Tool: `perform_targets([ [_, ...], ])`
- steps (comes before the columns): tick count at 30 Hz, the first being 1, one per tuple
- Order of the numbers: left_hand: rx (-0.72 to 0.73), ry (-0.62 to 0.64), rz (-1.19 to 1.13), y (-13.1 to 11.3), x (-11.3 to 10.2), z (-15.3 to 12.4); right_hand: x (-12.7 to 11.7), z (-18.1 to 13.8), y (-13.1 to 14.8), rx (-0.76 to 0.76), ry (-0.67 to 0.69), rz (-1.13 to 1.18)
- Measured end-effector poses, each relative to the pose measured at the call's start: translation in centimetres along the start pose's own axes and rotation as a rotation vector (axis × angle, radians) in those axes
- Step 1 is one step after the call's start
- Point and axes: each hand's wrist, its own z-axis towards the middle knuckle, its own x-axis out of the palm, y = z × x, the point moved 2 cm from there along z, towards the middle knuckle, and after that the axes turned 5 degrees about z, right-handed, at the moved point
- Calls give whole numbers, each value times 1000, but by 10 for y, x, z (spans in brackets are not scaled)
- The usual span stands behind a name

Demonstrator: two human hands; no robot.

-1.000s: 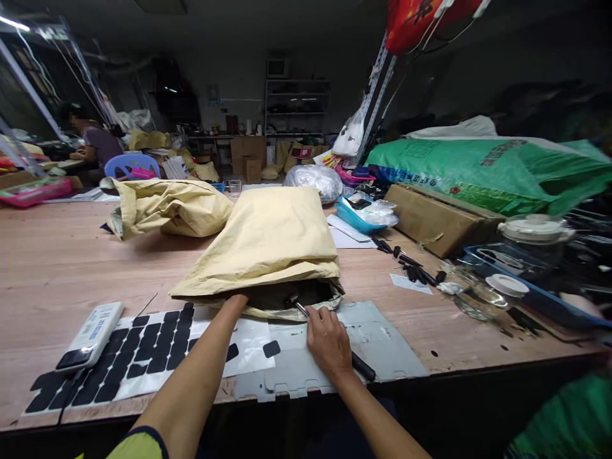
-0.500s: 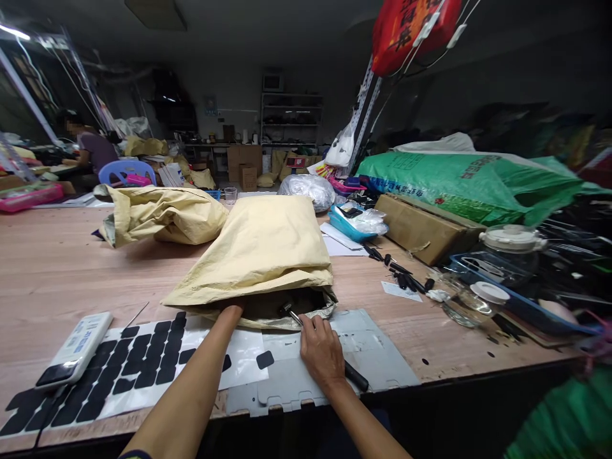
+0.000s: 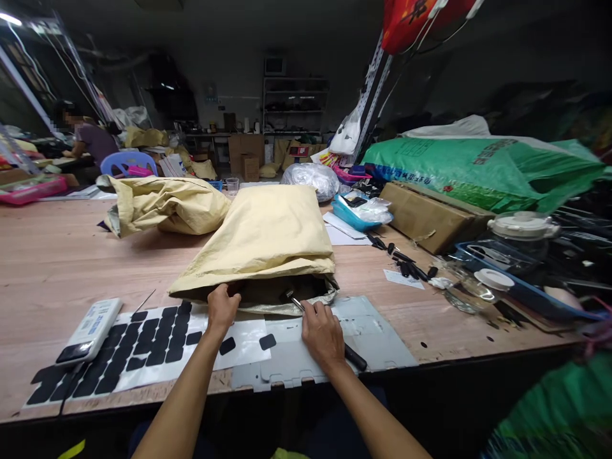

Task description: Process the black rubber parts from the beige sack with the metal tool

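Note:
A pale yellow bag point(image 3: 277, 223) with a dark, silvery-edged inside lies on the table, its mouth gaping toward me. At the left of that mouth, my left hand point(image 3: 222, 310) has curled fingers closed at the bag's lip, with the thumb showing; the fingertips are partly hidden. My right hand point(image 3: 323, 333) is wrapped round a black-handled tool point(image 3: 356, 357) with a thin metal shaft. Its small dark head reaches into the mouth's right side. Under the right hand lies a grey sheet point(image 3: 382, 338). Left of it, a white sheet carries several black rounded-square pads point(image 3: 160, 338).
Another yellow bag point(image 3: 172, 203) lies at left. A white device point(image 3: 90, 331) rests on the pads' sheet. At right are black handles point(image 3: 406, 266), a cardboard box point(image 3: 430, 213), a lidded jar point(image 3: 521, 233) and a green sack point(image 3: 478, 166). A co-worker point(image 3: 93, 140) sits far left.
My left hand has come back out of the bag's mouth to its lip. My right hand keeps its hold on the black-handled tool. The view has shifted slightly.

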Motion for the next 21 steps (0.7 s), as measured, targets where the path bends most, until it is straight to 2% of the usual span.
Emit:
perform_targets([
  [4, 210, 182, -268, 1, -8, -50, -2, 1, 1, 6, 15, 1],
  [6, 278, 290, -262, 4, -6, -69, -2, 0, 1, 11, 25, 6],
  [8, 320, 346, -186, 7, -2, -80, -3, 0, 1, 20, 32, 15],
  [12, 365, 339, -65, 5, 10, -85, -3, 0, 1, 51, 48, 34],
  [16, 317, 283, 20, 1, 21, -82, -8, 6, 0, 121, 132, 74],
  [19, 294, 293, 19, 1, 24, -81, -16, 5, -1, 167, 183, 212],
  [21, 291, 307, -1, 3, 25, -80, -24, -4, 1, 160, 136, 383],
])
